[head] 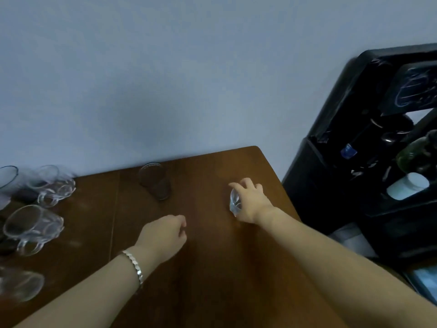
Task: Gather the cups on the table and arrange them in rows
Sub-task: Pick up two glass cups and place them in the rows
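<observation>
My right hand grips a small clear glass cup on the right part of the brown wooden table. My left hand, with a silver bracelet on its wrist, hovers mid-table with fingers curled in and nothing in it. A dark tinted glass stands alone near the table's far edge. Several clear glass cups with handles cluster at the left: one pair at the back, one in front of it, and another at the near left.
A pale blue wall runs behind the table. A black rack with a green bottle and a white container stands right of the table's edge. Another glass shows at the far left.
</observation>
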### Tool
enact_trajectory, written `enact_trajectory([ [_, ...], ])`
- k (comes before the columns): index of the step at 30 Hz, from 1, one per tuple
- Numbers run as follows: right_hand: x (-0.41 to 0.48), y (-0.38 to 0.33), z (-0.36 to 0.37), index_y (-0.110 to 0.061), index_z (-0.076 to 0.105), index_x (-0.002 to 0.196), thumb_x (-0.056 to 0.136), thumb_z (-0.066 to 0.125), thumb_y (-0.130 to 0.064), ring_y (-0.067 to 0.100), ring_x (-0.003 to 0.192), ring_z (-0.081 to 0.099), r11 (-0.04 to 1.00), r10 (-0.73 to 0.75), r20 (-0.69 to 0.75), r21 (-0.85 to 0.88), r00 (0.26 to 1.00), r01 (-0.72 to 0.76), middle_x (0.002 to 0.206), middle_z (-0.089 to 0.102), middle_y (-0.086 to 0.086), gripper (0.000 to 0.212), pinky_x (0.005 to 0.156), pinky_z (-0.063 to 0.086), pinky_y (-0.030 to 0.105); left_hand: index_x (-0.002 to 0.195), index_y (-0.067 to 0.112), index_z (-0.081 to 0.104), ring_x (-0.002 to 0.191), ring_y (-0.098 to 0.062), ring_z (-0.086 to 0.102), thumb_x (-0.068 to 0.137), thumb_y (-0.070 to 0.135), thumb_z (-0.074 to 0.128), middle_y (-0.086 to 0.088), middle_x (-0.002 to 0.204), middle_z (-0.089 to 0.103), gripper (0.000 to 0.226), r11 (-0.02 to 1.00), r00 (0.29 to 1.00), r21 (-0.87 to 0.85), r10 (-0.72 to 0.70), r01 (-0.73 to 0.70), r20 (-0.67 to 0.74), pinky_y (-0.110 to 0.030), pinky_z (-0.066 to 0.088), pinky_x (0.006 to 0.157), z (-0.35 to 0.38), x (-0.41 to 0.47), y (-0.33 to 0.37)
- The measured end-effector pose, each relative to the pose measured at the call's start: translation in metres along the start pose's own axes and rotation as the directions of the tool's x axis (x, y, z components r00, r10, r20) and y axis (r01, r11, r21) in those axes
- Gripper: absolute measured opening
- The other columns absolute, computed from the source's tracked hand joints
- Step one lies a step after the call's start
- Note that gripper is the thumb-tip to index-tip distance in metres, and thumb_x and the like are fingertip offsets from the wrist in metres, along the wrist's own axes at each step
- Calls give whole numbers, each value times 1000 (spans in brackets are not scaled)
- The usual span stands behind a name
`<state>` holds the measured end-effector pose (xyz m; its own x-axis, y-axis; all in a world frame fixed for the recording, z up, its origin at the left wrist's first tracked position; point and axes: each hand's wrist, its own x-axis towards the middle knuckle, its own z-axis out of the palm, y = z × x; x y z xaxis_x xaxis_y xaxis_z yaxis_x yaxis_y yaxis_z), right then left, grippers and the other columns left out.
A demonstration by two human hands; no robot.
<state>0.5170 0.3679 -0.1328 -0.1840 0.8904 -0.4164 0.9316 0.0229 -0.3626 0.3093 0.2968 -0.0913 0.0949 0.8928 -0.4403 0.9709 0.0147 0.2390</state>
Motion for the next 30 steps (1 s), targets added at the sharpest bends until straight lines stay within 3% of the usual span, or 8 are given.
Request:
enact_trajectory([
  [4, 7, 11, -6, -36, 18, 145, 71, 78, -24, 32, 127, 39, 993, -31, 69, -110, 997, 38, 145, 26, 4, 96, 97, 49, 39, 131, 17, 50, 118, -23, 51, 92, 21, 50, -5, 132, 52, 39, 998, 966, -39, -52, 44, -253, -35, 46, 95, 3, 33, -15],
  [7, 8, 14, -9, -35, 21, 143, 69, 79, -33, 28, 118, 51, 993, -47, 41, -107, 998, 51, 139, 34, 3, 94, 89, 53, 33, 147, 10, 26, 141, -32, 24, 85, 19, 62, -16, 154, 22, 72, 993, 861, -85, -112, 80, -497, -40, 26, 114, -5, 59, -23],
  [9, 6, 16, -9, -34, 25, 140, 70, 77, -39, 24, 104, 59, 999, -43, -12, -21, 999, 43, 132, 41, 1, 88, 74, 56, 26, 149, 8, 14, 146, -34, 10, 81, 29, 69, -19, 158, 9, 90, 982, 818, -132, -189, 139, -543, -43, 14, 118, -16, 77, -30],
  [12, -2, 17, -4, -35, 27, 139, 69, 78, -43, 19, 95, 62, 988, 14, -82, 157, 997, -1, 131, 43, -3, 87, 55, 51, 16, 150, 9, 8, 146, -32, 13, 77, 45, 71, -16, 159, 10, 102, 937, 833, -242, -336, 250, -440, -44, 20, 117, -29, 102, -45],
  [15, -12, 13, 1, -36, 29, 139, 67, 80, -45, 17, 108, 59, 967, 50, -117, 254, 992, -19, 133, 45, -4, 89, 79, 54, 24, 144, 11, 30, 134, -32, 40, 73, 45, 74, -12, 149, 35, 91, 873, 859, -387, -420, 296, -292, -46, 41, 105, -36, 111, -57],
  [18, -23, 4, 7, -36, 28, 140, 66, 80, -45, 17, 114, 57, 959, 73, -102, 280, 992, -41, 134, 46, -4, 90, 89, 53, 29, 138, 11, 40, 125, -30, 50, 70, 40, 79, -9, 141, 44, 84, 893, 869, -365, -384, 264, -311, -42, 46, 97, -34, 95, -55],
  [23, -56, -17, 14, -38, 27, 140, 66, 79, -47, 16, 115, 57, 969, 74, -84, 242, 994, -52, 135, 45, -5, 91, 89, 53, 28, 141, 16, 36, 123, -24, 52, 69, 42, 79, -2, 142, 41, 87, 934, 921, -319, -260, 163, -291, -37, 48, 95, -10, 24, -49],
  [30, -123, -81, 34, -37, 27, 141, 65, 77, -51, 17, 109, 60, 992, -3, -7, 122, 1000, 4, 131, 46, -5, 92, 86, 56, 28, 144, 23, 31, 124, -14, 49, 66, 47, 81, 7, 145, 39, 96, 880, 950, -417, -293, 225, -107, -33, 48, 101, 21, -117, -86],
])
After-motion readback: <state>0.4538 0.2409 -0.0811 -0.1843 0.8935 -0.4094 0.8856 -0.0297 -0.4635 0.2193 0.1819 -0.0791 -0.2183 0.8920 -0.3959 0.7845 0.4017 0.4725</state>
